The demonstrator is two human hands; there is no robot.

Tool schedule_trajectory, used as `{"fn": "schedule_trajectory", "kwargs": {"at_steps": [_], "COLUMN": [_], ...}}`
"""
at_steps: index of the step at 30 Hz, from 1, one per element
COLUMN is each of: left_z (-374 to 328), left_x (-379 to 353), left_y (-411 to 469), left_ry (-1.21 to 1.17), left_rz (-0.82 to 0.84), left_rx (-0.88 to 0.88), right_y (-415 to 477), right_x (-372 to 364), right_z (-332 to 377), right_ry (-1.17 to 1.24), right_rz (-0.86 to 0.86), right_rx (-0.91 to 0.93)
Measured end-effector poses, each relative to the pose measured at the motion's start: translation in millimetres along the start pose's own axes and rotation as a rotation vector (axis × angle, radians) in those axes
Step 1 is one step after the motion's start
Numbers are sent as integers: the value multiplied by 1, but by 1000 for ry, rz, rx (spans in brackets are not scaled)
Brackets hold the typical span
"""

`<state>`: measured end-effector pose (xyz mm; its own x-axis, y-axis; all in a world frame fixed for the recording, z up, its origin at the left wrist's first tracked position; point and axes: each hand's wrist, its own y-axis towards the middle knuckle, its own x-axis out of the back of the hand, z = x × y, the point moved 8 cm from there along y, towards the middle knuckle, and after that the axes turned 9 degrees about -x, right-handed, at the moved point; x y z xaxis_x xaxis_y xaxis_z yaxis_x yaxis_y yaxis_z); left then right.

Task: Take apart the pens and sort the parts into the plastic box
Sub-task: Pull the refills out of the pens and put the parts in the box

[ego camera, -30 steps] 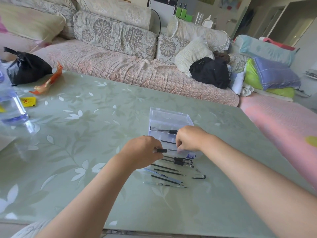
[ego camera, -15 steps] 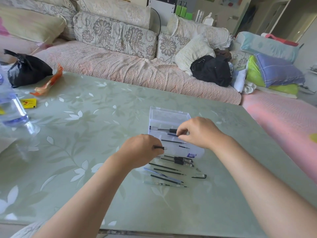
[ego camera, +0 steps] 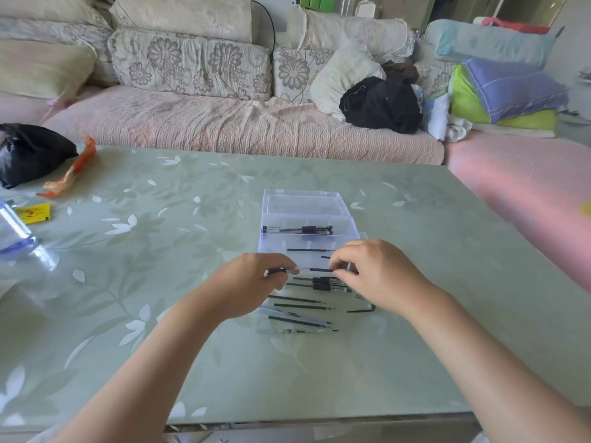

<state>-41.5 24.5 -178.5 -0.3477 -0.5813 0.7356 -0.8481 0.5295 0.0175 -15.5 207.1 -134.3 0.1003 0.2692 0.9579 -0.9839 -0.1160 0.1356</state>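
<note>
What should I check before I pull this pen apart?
1. Grip on the pen: ok, the left hand and the right hand pinch opposite ends.
2. Plastic box open: ok, the lid is folded back.
3. Sorting so far: ok, dark pen parts lie in one compartment and thin refills in the next.
4. Pen joint loosened: cannot tell, the hands hide it.
5. Table under the hands free of parts: not ok, loose refills lie there unsorted.

Green floral table (ego camera: 160, 282), plastic box (ego camera: 307, 199), pen parts (ego camera: 297, 321), black bag (ego camera: 28, 151), orange wrapper (ego camera: 73, 171)
</note>
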Motion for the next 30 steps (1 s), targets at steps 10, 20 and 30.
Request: {"fn": "schedule_trajectory", "kwargs": {"at_steps": [10,20,30], "left_z": [-11,-12,-16], "left_x": [-10,-12,-18], "left_y": [-4,-2,-3], "left_ry": [11,-29,-59], "left_rz": [48,28,57], "left_rx": [5,-9,-25], "right_y": [-5,-8,-10], "right_x": [-6,0,0], "right_z": [-6,-12,-4], "right_ry": [-20,32,62], "right_rz": [4,35,35], "right_rx": [80,63,78]}}
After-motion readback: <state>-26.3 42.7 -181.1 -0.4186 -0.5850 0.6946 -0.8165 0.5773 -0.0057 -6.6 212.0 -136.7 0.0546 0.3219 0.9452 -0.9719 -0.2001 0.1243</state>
